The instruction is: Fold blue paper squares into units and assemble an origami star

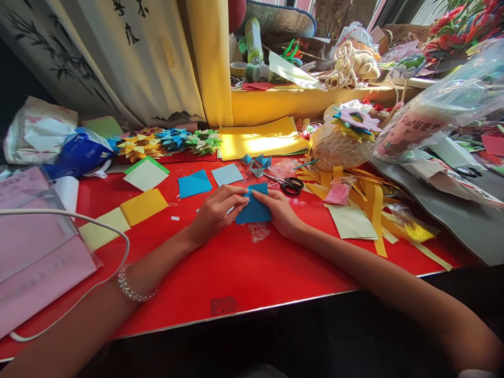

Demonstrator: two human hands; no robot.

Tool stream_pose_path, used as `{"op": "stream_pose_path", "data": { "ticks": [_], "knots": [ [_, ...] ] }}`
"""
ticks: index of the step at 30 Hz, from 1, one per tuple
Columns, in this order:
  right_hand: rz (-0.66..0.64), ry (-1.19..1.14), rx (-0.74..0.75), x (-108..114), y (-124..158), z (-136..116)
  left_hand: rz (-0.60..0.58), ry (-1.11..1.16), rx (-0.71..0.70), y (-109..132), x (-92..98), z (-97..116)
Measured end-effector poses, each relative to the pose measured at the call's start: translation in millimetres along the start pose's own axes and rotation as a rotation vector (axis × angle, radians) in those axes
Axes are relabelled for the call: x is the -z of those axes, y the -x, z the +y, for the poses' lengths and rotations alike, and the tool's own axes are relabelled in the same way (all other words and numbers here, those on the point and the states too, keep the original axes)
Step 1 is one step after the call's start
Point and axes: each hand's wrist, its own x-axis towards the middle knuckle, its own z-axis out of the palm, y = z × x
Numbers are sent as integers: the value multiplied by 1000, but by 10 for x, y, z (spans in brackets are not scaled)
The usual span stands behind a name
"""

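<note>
Your left hand (216, 212) and right hand (280, 212) lie low on the table (236, 273), fingertips pinching the blue paper (254, 207); its lower fold hides behind your fingers.

Blue paper (254, 210), red table (236, 268)

both hands (218, 210) (280, 211) press blue paper (254, 209) on red table (236, 273).

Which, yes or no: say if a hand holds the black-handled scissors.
No, the black-handled scissors lie on the red table; left hand and right hand pinch folded blue paper.
</note>
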Motion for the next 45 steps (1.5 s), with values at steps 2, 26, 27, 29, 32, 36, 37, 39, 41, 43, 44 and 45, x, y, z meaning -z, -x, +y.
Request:
{"op": "stream_pose_path", "data": {
  "ticks": [2, 26, 27, 29, 32, 36, 37, 39, 41, 43, 44, 45],
  "knots": [
    [0, 7, 2, 5, -2, 6, -4, 21, 9, -4, 0, 5],
    [-125, 304, 33, 18, -5, 46, 30, 261, 566, -78, -17, 43],
    [-116, 301, 33, 17, -4, 41, 22, 249, 554, -80, -17, 41],
    [-98, 278, 35, 12, 0, 26, 2, 228, 528, -85, -17, 34],
    [-76, 238, 30, 0, 3, 3, -32, 228, 509, -89, -20, 17],
    [-25, 241, 34, -1, -4, -13, -39, 239, 516, -85, -26, 3],
    [-17, 241, 38, 5, -9, -12, -39, 244, 521, -85, -27, 2],
    [1, 227, 45, 24, -23, -8, -45, 258, 529, -86, -27, 2],
    [31, 190, 52, 48, -41, -2, -56, 274, 535, -88, -27, 3],
    [60, 154, 58, 68, -56, 2, -60, 293, 541, -89, -23, 5],
    [64, 145, 59, 73, -60, 2, -57, 305, 548, -89, -20, 8],
    [62, 149, 57, 73, -61, 0, -52, 316, 556, -89, -16, 12]
  ]
}}
